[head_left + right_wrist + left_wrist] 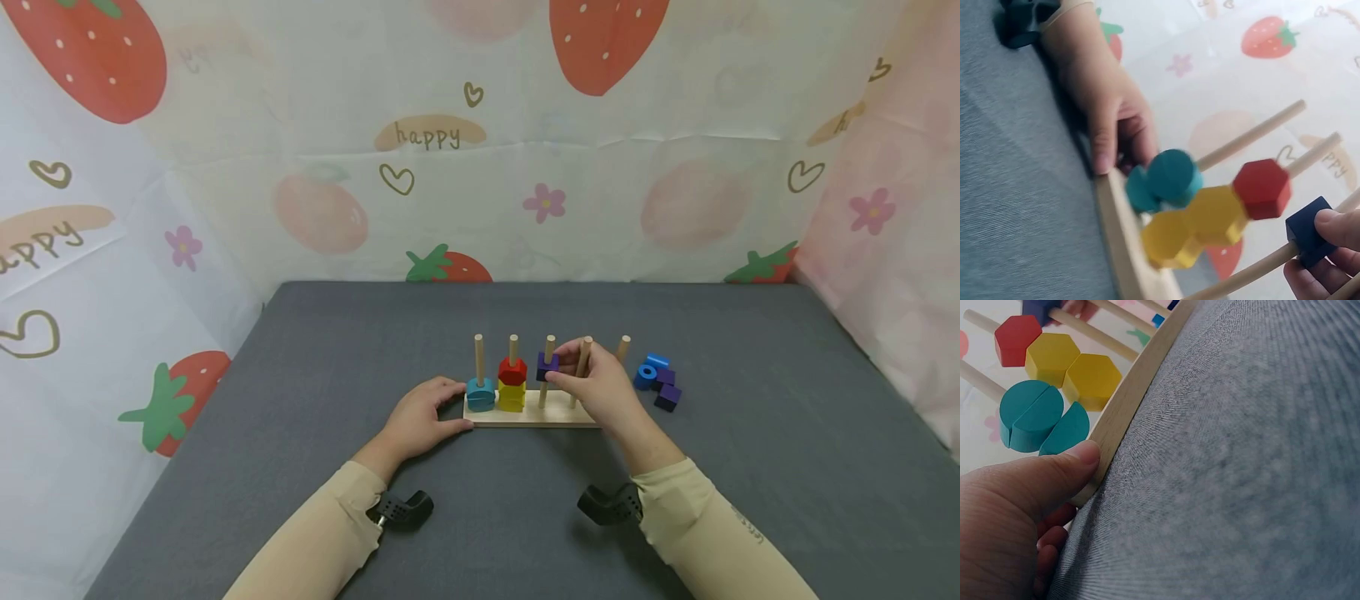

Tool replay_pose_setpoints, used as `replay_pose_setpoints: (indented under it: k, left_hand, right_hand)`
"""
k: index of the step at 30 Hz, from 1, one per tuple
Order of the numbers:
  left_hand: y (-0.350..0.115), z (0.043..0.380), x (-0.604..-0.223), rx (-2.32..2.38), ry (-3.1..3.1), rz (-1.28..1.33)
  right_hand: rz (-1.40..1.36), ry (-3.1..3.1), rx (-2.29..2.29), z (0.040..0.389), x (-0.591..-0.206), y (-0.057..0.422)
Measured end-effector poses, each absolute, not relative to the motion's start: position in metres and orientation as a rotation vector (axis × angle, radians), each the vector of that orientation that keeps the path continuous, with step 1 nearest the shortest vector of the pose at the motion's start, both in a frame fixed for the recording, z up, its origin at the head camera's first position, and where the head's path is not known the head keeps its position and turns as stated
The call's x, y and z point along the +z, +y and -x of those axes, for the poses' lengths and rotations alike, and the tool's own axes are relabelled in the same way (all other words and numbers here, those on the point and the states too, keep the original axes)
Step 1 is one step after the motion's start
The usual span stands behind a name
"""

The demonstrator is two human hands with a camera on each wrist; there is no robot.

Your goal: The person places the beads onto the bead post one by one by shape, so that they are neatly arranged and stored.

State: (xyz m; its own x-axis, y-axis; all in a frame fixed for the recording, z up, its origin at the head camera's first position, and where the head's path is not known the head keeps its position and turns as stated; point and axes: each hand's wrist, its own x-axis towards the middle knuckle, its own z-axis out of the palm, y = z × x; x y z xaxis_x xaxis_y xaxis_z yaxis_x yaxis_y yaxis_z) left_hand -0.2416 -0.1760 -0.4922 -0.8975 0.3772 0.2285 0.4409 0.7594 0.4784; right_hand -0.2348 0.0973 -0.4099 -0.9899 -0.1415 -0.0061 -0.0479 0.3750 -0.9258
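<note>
A wooden peg board point(558, 414) with a row of upright pegs lies on the table. My left hand point(423, 421) grips its left end, the thumb point(1082, 456) against the front edge. On the third peg from the left is a dark purple square block point(545, 367), threaded partway down and pinched by my right hand point(606, 390). Teal round pieces point(481, 396) sit on the first peg. The second peg bears yellow hexagons point(512, 397) under a red hexagon point(513, 370). Partly behind my right hand stand the remaining pegs on the right.
Right of the board lie loose blocks: a blue round one point(645, 377), another blue piece point(657, 361) and two purple ones, the nearer purple block point(667, 397) toward me. A grey cloth point(337, 350) covers the table; a strawberry-printed curtain point(600, 217) hangs behind.
</note>
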Motion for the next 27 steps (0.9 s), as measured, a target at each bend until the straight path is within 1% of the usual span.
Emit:
replay_pose_setpoints:
  k: [11,27]
  left_hand:
    - [-0.177,0.243,-0.495,-0.817,-2.834,0.669]
    - [-0.176,0.242,-0.492,-0.811,-2.826,0.675]
  right_hand:
    - [0.111,2.476,-1.752,0.236,-0.44,0.094]
    - [0.12,2.466,-1.738,0.237,-0.454,0.095]
